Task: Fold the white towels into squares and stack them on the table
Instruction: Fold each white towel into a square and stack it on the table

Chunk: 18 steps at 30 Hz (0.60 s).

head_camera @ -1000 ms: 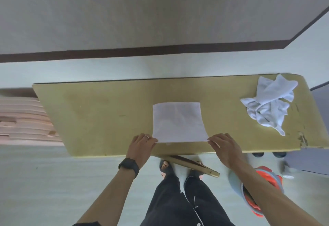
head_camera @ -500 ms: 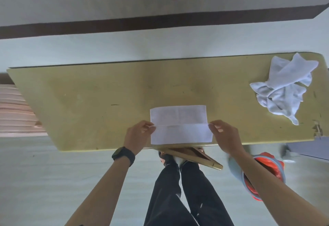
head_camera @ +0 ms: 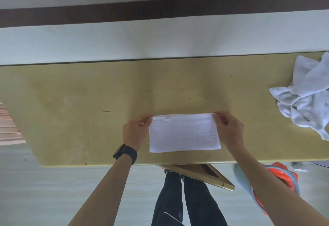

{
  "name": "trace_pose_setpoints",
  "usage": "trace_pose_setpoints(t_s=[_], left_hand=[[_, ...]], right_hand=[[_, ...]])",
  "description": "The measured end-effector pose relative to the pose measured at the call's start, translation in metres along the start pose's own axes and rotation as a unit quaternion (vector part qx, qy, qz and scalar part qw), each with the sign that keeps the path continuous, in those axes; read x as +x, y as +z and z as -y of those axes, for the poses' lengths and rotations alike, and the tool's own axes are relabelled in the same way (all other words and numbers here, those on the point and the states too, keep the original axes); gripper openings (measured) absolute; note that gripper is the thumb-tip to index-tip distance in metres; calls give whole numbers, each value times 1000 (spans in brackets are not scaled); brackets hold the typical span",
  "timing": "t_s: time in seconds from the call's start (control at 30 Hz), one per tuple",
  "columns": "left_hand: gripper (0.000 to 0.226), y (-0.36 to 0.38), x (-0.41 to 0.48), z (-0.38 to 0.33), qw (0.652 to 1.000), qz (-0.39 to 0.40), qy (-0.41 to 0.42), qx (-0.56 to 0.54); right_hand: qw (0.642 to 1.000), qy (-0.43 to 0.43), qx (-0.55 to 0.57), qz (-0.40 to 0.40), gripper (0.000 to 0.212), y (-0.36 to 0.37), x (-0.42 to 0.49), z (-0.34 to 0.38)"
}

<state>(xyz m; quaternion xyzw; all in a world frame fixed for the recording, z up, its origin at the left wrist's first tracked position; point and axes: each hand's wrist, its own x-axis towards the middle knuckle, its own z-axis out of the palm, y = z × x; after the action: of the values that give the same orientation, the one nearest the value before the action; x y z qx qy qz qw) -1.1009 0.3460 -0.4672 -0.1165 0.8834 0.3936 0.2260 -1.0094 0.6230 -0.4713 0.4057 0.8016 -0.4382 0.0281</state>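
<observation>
Towels (head_camera: 306,99) lie crumpled in a loose white heap at the right end of the table (head_camera: 89,110), well apart from the hands and cut off by the edge of the view; nothing stands between them and the work. Under the table's near edge a wooden frame (head_camera: 204,174) juts out at a slant, just beside the person's dark trousers (head_camera: 178,202). To the right of it, partly hidden by the right forearm, sits a pale blue-grey tub (head_camera: 243,177) with something orange-red (head_camera: 283,170) in it. At far left a pinkish ribbed thing (head_camera: 7,129) shows past the table's end; I cannot tell what it is. The tabletop is yellowish, scuffed and specked with small dark marks. It stands on a pale floor (head_camera: 44,190), and beyond its far edge a pale surface runs up to a dark brown band (head_camera: 160,8). The folded towel (head_camera: 184,133) lies flat close to the table's near edge, a wide rectangle with a small label (head_camera: 167,118) at its far edge. The left hand (head_camera: 135,133), a black watch (head_camera: 125,153) on its wrist, pinches the far left corner, and the right hand (head_camera: 229,131) pinches the far right corner. Half a second ago both hands held the lifted near edge halfway across the towel; now that edge lies on the far edge. A second ago the towel lay open, roughly square, with the hands at its near corners.
</observation>
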Motion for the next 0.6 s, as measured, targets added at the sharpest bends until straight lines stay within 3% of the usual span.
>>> trace_pose_setpoints(t_s=[0.3,0.43,0.5,0.6], left_hand=[[9,6,5,2,995,-10,37,95],[8,6,2,4,988,2,55,147],[15,7,-1,5,982,10,69,176],[21,8,-7,3,971,13,93,222]], right_hand=[[997,-41,-50,-34,11,11,0,-4],[996,-37,-74,-34,26,13,-7,-6],[991,-71,-104,-55,36,12,-21,-5],[969,-122,-205,-59,33,17,-54,-4]])
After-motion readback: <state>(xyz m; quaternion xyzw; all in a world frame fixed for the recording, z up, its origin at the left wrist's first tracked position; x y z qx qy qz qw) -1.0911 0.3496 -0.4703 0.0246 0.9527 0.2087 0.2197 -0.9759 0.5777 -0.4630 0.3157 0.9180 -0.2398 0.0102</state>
